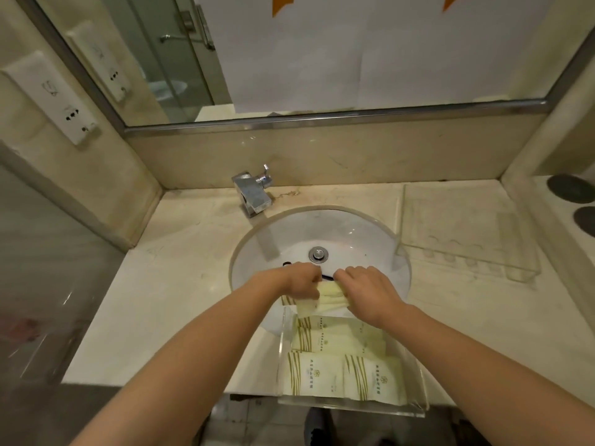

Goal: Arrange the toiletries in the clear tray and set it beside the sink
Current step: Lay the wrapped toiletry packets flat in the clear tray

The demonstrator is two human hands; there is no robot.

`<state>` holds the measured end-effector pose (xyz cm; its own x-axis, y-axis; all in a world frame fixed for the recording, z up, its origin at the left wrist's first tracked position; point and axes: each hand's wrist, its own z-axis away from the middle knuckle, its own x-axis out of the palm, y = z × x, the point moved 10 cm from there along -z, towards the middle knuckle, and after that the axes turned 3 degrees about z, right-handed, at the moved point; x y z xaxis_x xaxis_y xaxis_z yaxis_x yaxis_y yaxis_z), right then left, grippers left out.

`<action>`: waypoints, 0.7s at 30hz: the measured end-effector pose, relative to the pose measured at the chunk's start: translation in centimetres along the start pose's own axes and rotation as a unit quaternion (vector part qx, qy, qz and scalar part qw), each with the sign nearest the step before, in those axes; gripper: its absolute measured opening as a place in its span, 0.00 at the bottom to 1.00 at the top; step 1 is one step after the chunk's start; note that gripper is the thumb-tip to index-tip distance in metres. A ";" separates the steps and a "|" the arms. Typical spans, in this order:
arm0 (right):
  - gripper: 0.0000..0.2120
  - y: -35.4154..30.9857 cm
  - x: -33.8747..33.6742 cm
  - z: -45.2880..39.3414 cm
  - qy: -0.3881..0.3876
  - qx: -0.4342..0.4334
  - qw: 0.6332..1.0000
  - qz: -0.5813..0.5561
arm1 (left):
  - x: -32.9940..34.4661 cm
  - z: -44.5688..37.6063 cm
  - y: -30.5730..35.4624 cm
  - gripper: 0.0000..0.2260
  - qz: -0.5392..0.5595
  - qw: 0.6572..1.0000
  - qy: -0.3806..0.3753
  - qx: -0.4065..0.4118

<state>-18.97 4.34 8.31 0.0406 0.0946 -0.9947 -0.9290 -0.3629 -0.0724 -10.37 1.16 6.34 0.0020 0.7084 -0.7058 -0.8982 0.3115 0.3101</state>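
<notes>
As both arms reach fwd, L hand (pixel 301 281) & R hand (pixel 367 289) curl fingers round pale packets (pixel 328 296) above clear tray (pixel 415 391).

We see a clear tray (pixel 415 394) overhanging the counter's front edge below the sink (pixel 354 226), cream striped packets (pixel 322 341) lying flat inside, another packet (pixel 328 294) at its far end
</notes>
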 end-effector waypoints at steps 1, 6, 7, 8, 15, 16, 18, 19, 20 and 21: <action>0.17 0.4 0.2 0.3 -0.010 0.007 1.000 0.009 | 0.2 0.1 0.2 0.08 0.008 1.000 0.007 0.004; 0.16 3.0 0.7 1.9 -0.037 0.053 0.997 0.029 | 0.5 0.8 0.7 0.10 0.032 0.999 0.039 0.002; 0.17 3.4 0.4 2.0 -0.040 0.063 0.997 0.031 | 0.3 1.0 0.6 0.09 0.034 0.998 0.045 -0.001; 0.20 3.9 0.3 2.2 -0.045 0.080 0.995 0.029 | 0.1 1.2 0.3 0.07 0.036 0.998 0.051 -0.003; 0.26 8.1 2.4 3.9 -0.074 0.289 0.921 -0.249 | -0.2 2.6 -3.6 0.05 0.184 0.979 0.077 -0.034; 0.24 8.0 2.8 3.8 -0.075 0.290 0.908 -0.291 | 0.1 2.9 -4.1 0.05 0.232 0.969 0.068 -0.041; 0.22 7.3 3.3 3.5 -0.072 0.292 0.874 -0.381 | 0.8 3.3 -4.8 0.07 0.305 0.949 0.056 -0.060; 0.21 6.9 3.4 3.4 -0.069 0.295 0.857 -0.417 | 1.0 3.5 -5.1 0.08 0.326 0.941 0.059 -0.067; 0.19 6.7 3.5 3.4 -0.069 0.303 0.841 -0.443 | 1.0 3.6 -5.3 0.09 0.340 0.935 0.067 -0.074; 0.17 6.5 3.7 3.5 -0.073 0.312 0.827 -0.461 | 1.1 3.7 -5.5 0.11 0.354 0.929 0.074 -0.081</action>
<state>-26.09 5.56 4.40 0.8359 0.1922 -0.5141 -0.5382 0.4704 -0.6993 -3.83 2.55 6.19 -0.6643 0.6014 -0.4439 -0.7051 -0.3071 0.6391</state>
